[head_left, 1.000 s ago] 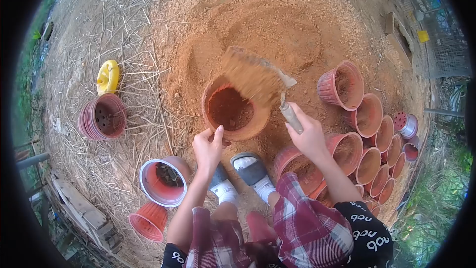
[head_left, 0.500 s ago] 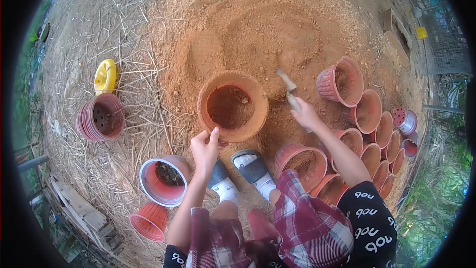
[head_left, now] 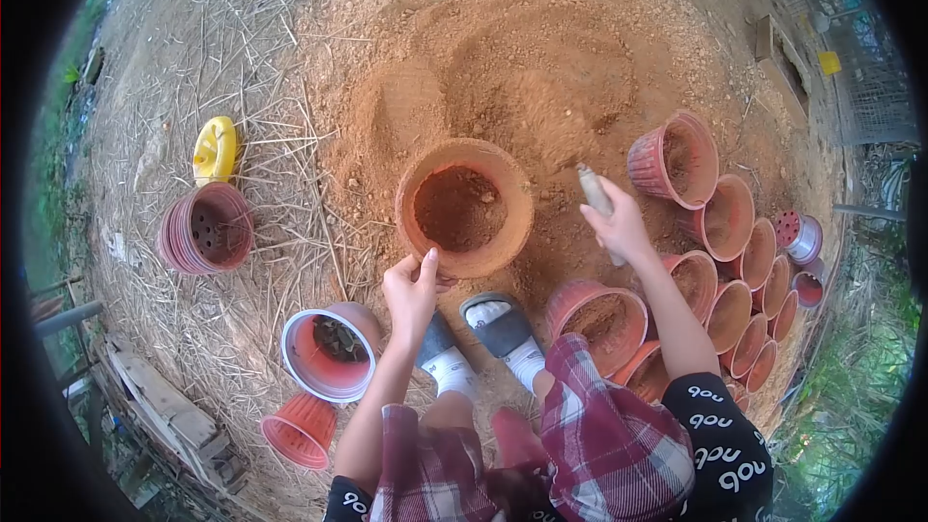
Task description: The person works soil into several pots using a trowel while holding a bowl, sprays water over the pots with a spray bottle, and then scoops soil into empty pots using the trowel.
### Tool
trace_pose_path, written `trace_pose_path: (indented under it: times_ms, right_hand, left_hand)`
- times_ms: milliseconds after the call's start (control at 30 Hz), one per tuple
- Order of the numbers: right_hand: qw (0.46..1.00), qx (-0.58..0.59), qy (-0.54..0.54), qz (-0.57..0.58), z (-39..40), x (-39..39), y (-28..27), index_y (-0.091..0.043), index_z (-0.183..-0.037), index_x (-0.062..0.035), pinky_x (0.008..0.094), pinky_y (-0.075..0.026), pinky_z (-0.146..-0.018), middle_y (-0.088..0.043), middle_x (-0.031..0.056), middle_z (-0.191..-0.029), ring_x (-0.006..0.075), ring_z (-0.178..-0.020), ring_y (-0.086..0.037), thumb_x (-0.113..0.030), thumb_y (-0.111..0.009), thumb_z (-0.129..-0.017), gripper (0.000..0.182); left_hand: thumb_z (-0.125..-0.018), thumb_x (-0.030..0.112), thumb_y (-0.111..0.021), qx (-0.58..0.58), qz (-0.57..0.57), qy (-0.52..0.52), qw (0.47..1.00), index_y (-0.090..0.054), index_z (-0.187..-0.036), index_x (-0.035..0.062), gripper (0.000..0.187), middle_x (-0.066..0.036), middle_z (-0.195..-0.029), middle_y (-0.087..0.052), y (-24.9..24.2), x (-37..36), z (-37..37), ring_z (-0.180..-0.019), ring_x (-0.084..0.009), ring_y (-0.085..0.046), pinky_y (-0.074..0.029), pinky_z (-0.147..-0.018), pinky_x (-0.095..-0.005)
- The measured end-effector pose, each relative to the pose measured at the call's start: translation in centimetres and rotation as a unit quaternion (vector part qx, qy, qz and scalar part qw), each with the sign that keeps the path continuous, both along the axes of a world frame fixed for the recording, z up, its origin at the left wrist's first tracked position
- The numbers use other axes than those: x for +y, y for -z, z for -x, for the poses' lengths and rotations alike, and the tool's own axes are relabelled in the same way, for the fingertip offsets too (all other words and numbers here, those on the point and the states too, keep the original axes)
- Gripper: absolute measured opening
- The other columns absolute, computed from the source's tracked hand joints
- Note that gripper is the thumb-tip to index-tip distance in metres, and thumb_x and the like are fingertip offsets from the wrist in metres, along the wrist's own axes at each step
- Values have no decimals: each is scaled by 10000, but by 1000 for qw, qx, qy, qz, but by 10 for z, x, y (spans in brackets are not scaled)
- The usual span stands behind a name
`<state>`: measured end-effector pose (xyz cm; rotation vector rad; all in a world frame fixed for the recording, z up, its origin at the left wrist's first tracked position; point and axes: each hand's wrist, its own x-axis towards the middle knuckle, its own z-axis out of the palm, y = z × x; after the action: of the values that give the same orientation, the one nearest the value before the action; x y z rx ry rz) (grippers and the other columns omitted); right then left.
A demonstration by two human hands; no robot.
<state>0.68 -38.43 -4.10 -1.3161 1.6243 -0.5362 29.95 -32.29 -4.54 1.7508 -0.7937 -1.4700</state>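
In the middle stands a reddish-brown flowerpot (head_left: 517,232) with reddish soil inside, its mouth facing up. My left hand (head_left: 411,295) pinches the pot's near rim, thumb on the edge and fingers outside. To the right, my right hand (head_left: 619,222) is closed round the pale handle of a short hand tool (head_left: 594,191). The tool's working end does not show clearly against the soil, so its kind cannot be told. A broad heap of loose orange soil (head_left: 541,68) spreads beyond the pot.
Several soil-filled pots (head_left: 727,217) stand in rows at right. Stacked pots (head_left: 179,232) and a yellow object (head_left: 215,148) lie left, over dry straw. A white-rimmed pot (head_left: 290,353) holding dark debris and a red pot (head_left: 298,430) sit near my left arm. My sandals (head_left: 498,326) are close to the central pot.
My right hand has drawn slightly right and back toward me with the tool, whose angle has changed. My left hand stays on the pot's rim. The whole view has shifted a little.
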Motion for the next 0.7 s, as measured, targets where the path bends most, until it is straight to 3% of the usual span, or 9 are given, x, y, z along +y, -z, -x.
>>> trace_pose_path:
  times_ms: [133,200,333,467,533,600,700]
  right_hand:
    - [998,-7,12,67,0,14,-35,-471,-1202,27,307,-426,-861,-602,175,-1026,223,-993,-571,-112,-612,-782,464]
    - [990,29,-14,139,-10,28,-47,-462,-1202,40,305,-439,-843,-596,197,-1052,227,-995,-584,-130,-623,-774,488]
    - [988,37,-62,133,-39,51,-56,-451,-1230,3,339,-467,-790,-598,220,-1017,307,-951,-609,-125,-620,-778,500]
    - [971,145,-26,187,-31,46,-39,-452,-1225,-12,369,-475,-759,-598,217,-1000,355,-911,-600,-100,-616,-774,488]
    - [945,219,59,236,-13,25,-24,-462,-1211,-25,391,-477,-739,-602,211,-982,369,-881,-595,-105,-615,-772,472]
    - [941,224,34,251,16,-4,6,-465,-1201,-37,398,-478,-728,-611,210,-953,362,-872,-601,-132,-605,-782,451]
    - [965,236,12,115,41,-43,67,-445,-1216,-48,416,-480,-731,-615,216,-933,363,-866,-604,-146,-605,-785,471]
  left_hand:
    - [-917,162,-487,-12,-4,3,1000,-587,-876,-94,279,-130,-726,-637,-3,-2,1,-606,-160,-637,-511,-522,-225]
    - [-918,165,-486,-12,0,0,1000,-589,-881,-94,281,-127,-722,-637,0,-1,1,-600,-161,-637,-511,-522,-223]
    - [-918,170,-488,7,1,-5,1000,-589,-878,-92,284,-126,-719,-636,1,-2,2,-592,-161,-635,-511,-521,-222]
    - [-915,176,-494,1,-12,-4,1000,-585,-870,-96,290,-136,-712,-634,2,-1,-1,-586,-171,-637,-512,-522,-224]
    - [-914,177,-496,-3,-19,-2,1000,-583,-868,-97,292,-140,-709,-633,3,1,-2,-585,-175,-638,-512,-522,-225]
    - [-913,182,-499,-1,-7,1,1000,-582,-869,-100,298,-145,-702,-630,3,0,-1,-585,-183,-639,-511,-518,-227]
    - [-913,183,-500,2,-8,-2,1000,-582,-872,-101,297,-144,-700,-629,2,0,-1,-587,-185,-639,-513,-514,-231]
